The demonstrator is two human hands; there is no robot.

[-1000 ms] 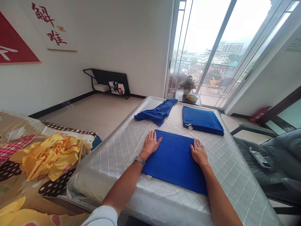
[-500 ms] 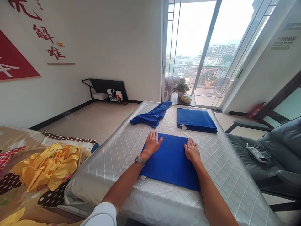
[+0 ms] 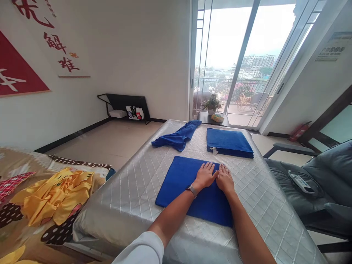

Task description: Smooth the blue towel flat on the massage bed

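A folded blue towel [image 3: 176, 183] lies flat on the silver quilted cover of the bed [image 3: 132, 190] in front of me. My left hand [image 3: 205, 175] rests flat on the towel's right half, fingers stretched out. Right beside it, my right hand [image 3: 224, 179] presses on the towel's right edge, its fingers also extended. The two hands nearly touch at the thumbs. Farther back on the right sits a stack of folded blue towels [image 3: 229, 141] with a white tag. A crumpled blue towel [image 3: 178, 136] lies loosely at the back left.
On the left, yellow cloth [image 3: 59, 194] lies on a patterned bedspread. A dark armchair [image 3: 324, 176] holding a white device with a cable [image 3: 301, 182] stands at the right. Past the bed's far end are a potted plant [image 3: 211, 104] and a sliding glass door.
My left hand has moved right across the towel, from its left edge to beside my right hand. The right hand has stayed at the right edge.
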